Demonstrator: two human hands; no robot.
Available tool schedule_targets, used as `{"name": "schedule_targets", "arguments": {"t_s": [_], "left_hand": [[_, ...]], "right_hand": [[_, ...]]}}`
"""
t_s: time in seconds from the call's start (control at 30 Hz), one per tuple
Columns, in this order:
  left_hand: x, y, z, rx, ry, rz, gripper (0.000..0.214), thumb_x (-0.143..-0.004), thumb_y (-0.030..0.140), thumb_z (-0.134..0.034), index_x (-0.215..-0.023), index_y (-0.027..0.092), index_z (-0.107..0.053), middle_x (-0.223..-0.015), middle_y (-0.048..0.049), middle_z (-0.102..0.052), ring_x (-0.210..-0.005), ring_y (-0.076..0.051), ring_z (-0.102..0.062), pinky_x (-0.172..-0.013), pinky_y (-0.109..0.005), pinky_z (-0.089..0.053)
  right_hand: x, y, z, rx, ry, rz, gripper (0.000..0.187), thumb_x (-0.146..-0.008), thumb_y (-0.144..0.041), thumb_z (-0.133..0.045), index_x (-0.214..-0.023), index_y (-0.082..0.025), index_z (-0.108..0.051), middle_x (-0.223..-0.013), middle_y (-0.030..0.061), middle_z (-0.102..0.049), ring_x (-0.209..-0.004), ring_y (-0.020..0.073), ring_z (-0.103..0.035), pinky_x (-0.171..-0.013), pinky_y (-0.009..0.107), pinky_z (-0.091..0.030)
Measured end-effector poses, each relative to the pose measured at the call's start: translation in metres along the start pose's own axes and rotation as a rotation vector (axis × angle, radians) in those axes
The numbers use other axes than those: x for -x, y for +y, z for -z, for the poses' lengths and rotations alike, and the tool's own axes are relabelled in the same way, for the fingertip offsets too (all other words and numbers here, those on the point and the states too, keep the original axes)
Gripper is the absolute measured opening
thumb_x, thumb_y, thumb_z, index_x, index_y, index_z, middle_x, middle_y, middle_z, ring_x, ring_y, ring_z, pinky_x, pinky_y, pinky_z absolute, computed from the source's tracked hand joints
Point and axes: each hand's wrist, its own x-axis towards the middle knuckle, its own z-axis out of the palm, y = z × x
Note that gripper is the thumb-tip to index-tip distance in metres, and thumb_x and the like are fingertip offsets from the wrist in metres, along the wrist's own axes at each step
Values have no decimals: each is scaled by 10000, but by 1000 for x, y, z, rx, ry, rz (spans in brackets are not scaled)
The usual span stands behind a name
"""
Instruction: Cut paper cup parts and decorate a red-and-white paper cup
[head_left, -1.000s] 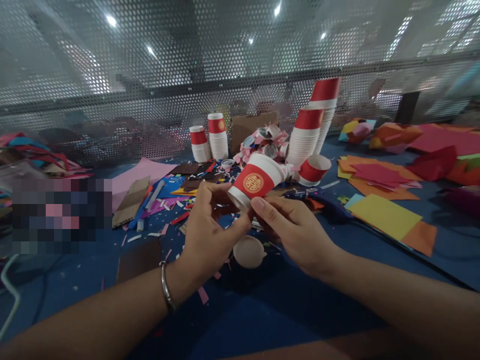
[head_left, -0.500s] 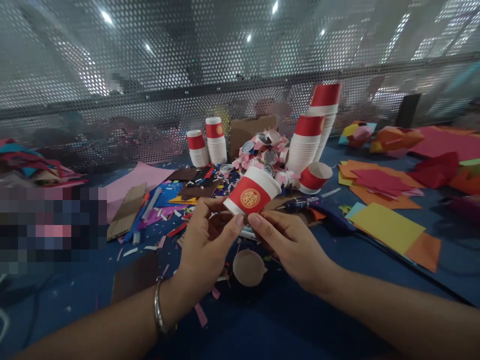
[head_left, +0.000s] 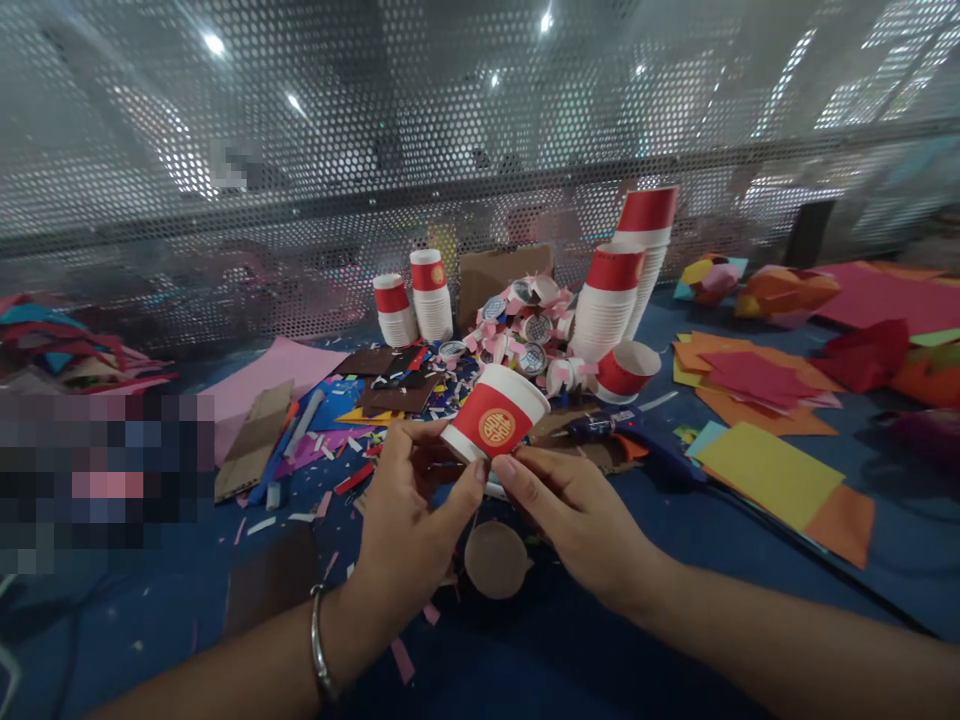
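Observation:
A red and white paper cup (head_left: 496, 412) with a round gold logo is held tilted above the table, its rim pointing up and to the right. My left hand (head_left: 420, 510), with a silver bangle at the wrist, grips the cup's base between thumb and fingers. From the other side my right hand (head_left: 570, 510) pinches the base near its lower edge. Both sets of fingertips are partly hidden behind the cup. Below the hands lies a round brown cardboard disc (head_left: 496, 560). Just behind the cup is a heap of small white paper pieces with pink tabs (head_left: 525, 320).
Nested paper cups (head_left: 607, 300) stand at the back right, shorter stacks (head_left: 430, 300) at the back left. A single cup (head_left: 628, 370) tilts beside a dark blue glue gun (head_left: 652, 440) with a trailing cord. Coloured paper (head_left: 772, 460) lies right; scraps litter the left. Perforated metal panels rise behind.
The view has tipped slightly upward, so the table things sit lower in the picture. Both hands keep hold of the cup, which has turned slightly more upright.

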Motion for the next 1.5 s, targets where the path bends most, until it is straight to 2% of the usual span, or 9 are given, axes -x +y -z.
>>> {"name": "schedule_targets", "arguments": {"t_s": [0.3, 0.47, 0.73, 1.03, 1.23, 1.4, 1.5], "left_hand": [[0, -1, 5, -51, -6, -60, 374, -843, 299, -807, -1108, 222, -554, -1094, -78, -690, -991, -228, -721, -856, -389, -606], [2, -2, 6, -76, -41, -58, 379, -846, 269, -799, -1126, 235, -546, -1099, -75, -690, -982, -234, -716, -875, -421, -601], [2, 0, 4, -58, -37, -58, 383, -854, 288, -793, -1135, 222, -542, -1085, -75, -702, -975, -217, -718, -851, -387, -605], [-2, 3, 4, -22, -36, -26, 385, -846, 276, -789, -1132, 198, -542, -1094, -82, -696, -971, -204, -717, -864, -385, -607], [-2, -1, 6, -111, -30, -76, 434, -759, 160, -787, -1116, 217, -547, -1048, -60, -683, -928, -221, -713, -829, -398, -604], [2, -3, 5, -165, -49, -82, 400, -791, 198, -758, -1127, 220, -542, -1015, -55, -685, -891, -223, -716, -808, -410, -605], [4, -5, 4, -193, -57, -89, 374, -808, 208, -742, -1124, 224, -543, -1038, -53, -670, -897, -216, -710, -797, -402, -609]], "right_hand": [[-2, -2, 0, -33, -6, -47, 457, -1015, -540, -536, -694, -216, -506, -636, -42, -418, -567, 115, -327, -527, 278, -290], [-1, -4, 0, -3, -4, -32, 468, -1019, -532, -535, -682, -209, -501, -649, -31, -445, -594, 119, -363, -548, 275, -314], [0, -5, 2, 43, -9, 16, 471, -1026, -523, -518, -672, -214, -483, -632, -36, -445, -581, 117, -363, -547, 275, -325], [-2, -4, 2, -54, -1, -39, 437, -993, -542, -582, -717, -204, -557, -672, -29, -467, -589, 114, -361, -532, 272, -299], [-1, -4, 0, -51, -6, -35, 488, -978, -583, -586, -669, -216, -493, -634, -42, -416, -563, 110, -338, -512, 273, -290], [-1, -1, 0, -16, 11, -45, 497, -996, -562, -559, -651, -219, -456, -614, -48, -386, -551, 107, -339, -499, 267, -283], [-1, -1, -1, 35, 31, 3, 494, -1009, -523, -544, -636, -221, -430, -613, -44, -395, -560, 109, -354, -513, 267, -303]]}}
